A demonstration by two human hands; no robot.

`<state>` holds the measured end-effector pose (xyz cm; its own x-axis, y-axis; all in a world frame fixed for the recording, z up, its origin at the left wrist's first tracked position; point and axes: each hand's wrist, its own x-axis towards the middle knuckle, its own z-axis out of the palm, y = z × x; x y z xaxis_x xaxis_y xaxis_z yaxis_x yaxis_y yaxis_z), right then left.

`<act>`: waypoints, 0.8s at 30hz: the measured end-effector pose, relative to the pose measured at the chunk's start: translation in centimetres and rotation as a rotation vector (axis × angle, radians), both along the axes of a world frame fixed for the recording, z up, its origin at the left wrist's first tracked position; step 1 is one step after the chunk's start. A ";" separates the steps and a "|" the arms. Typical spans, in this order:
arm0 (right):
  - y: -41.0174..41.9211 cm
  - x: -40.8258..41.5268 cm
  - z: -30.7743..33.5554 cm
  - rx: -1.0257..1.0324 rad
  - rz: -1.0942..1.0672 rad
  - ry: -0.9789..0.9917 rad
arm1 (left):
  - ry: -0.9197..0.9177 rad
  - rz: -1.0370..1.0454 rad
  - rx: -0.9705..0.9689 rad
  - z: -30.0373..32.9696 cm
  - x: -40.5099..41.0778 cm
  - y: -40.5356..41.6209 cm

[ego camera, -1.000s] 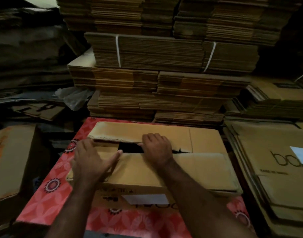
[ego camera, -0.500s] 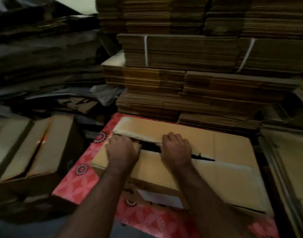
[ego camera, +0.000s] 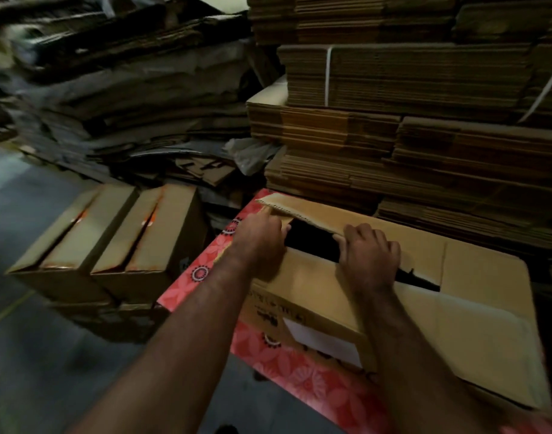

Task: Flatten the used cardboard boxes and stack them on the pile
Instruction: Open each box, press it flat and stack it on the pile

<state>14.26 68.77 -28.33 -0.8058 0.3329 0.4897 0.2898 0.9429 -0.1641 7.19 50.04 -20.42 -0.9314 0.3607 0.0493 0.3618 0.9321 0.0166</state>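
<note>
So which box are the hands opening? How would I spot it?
Find the tall wall of flattened cardboard stacks at the back. In front of it lies a pink flowered sheet, and the box sits on that. Unlike the two closed boxes on the floor, it has both hands at its open top gap and a white label.

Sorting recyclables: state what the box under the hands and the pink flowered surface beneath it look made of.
Box: corrugated cardboard, matte brown; a torn flap edge shows fluting, and there is a white label on its side.
Flowered surface: smooth printed covering with slight sheen, perhaps plastic sheet or coated paper; the view cannot settle which.
</note>
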 end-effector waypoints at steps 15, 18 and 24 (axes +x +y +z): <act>-0.1 0.2 1.2 -0.117 -0.034 -0.021 | -0.238 0.225 0.228 5.6 -8.9 -7.4; -0.3 0.8 0.7 -0.087 0.019 -0.078 | -0.244 0.360 0.289 4.2 -11.0 -9.8; -0.2 0.5 0.3 -0.087 0.023 -0.231 | -0.140 0.341 0.303 -2.7 -11.1 -8.9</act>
<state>14.71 68.53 -28.07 -0.9011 0.3458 0.2618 0.3073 0.9349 -0.1773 -3.94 41.11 -23.12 -0.9993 0.0215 -0.0292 0.0105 0.9428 0.3332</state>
